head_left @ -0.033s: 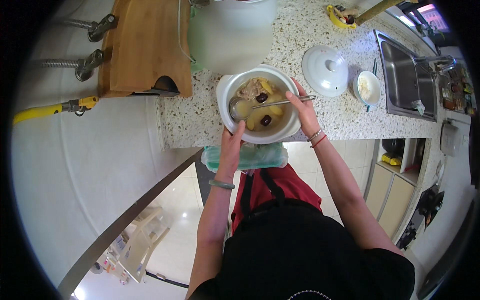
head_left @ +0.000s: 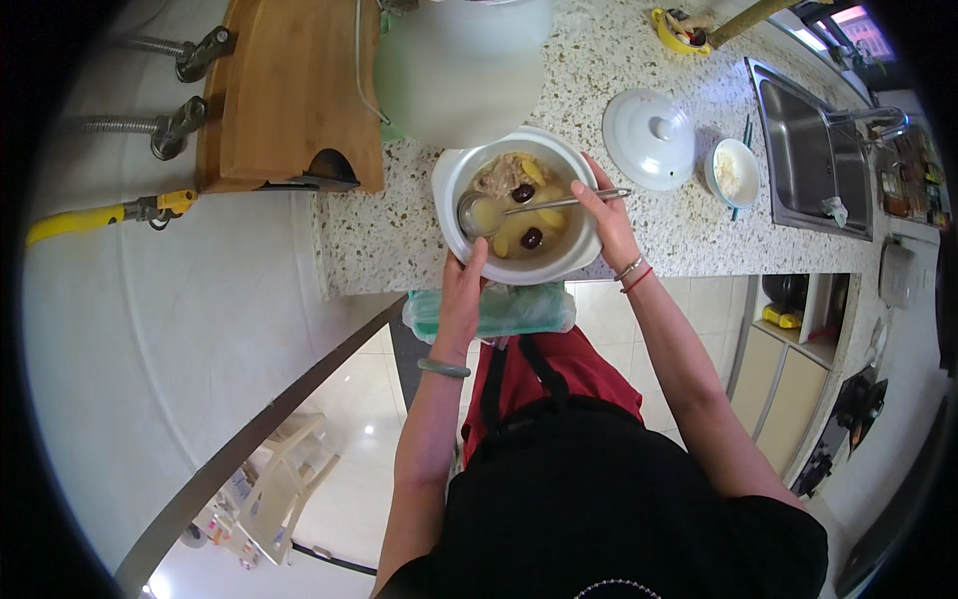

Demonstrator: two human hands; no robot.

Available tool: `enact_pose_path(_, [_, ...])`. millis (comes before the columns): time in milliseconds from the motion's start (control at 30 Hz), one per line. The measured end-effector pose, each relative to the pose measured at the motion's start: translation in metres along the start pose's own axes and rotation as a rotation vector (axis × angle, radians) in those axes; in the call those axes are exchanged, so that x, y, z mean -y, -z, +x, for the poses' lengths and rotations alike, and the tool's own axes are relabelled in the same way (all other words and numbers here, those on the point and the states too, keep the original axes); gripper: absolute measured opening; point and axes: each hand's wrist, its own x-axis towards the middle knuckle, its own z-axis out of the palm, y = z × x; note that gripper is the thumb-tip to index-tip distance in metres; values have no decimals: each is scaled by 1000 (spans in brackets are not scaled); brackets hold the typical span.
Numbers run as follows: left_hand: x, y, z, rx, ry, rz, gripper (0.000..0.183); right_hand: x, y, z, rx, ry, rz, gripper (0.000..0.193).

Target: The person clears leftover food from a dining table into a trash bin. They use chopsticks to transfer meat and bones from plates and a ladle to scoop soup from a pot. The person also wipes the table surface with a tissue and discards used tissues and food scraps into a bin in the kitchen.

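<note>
A white two-handled pot (head_left: 534, 272) stands at the counter's near edge, with pale soup, a piece of meat, yellowish slices and two dark red dates inside. My left hand (head_left: 464, 295) grips its near left side, thumb up by the rim. On the right side, my right hand (head_left: 613, 225) is closed round the pot's wall, its thumb by the handle of a metal ladle (head_left: 539, 208). The ladle's bowl rests in the soup and its handle leans across the right rim. Fingers under the pot are hidden.
Right of the pot lie a white lid (head_left: 649, 140), a bowl of rice (head_left: 733, 175) with green chopsticks and a steel sink (head_left: 813, 165). A large whitish container (head_left: 464, 80) stands right behind the pot, beside a wooden box (head_left: 289, 100). A green bag (head_left: 519, 311) hangs below the counter edge.
</note>
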Motion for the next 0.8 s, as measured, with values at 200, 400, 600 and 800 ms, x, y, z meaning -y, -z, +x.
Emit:
enact_pose_path(200, [-5,8,-17,-136,-25,-79,52,-5,-1,-30,-70,5,100,70])
enact_pose_path(400, [18,74,-40,-236,-260,412,50,-31,11,-104,-281,6,-76,37])
enact_pose_path(600, [68,144,-59,-429,-402,1244,74,-118,21,-160,-145,-7,-819,59])
enact_pose_path(800, [85,154,-51,-430,-372,1023,57,-148,21,-145,-262,-83,-928,31])
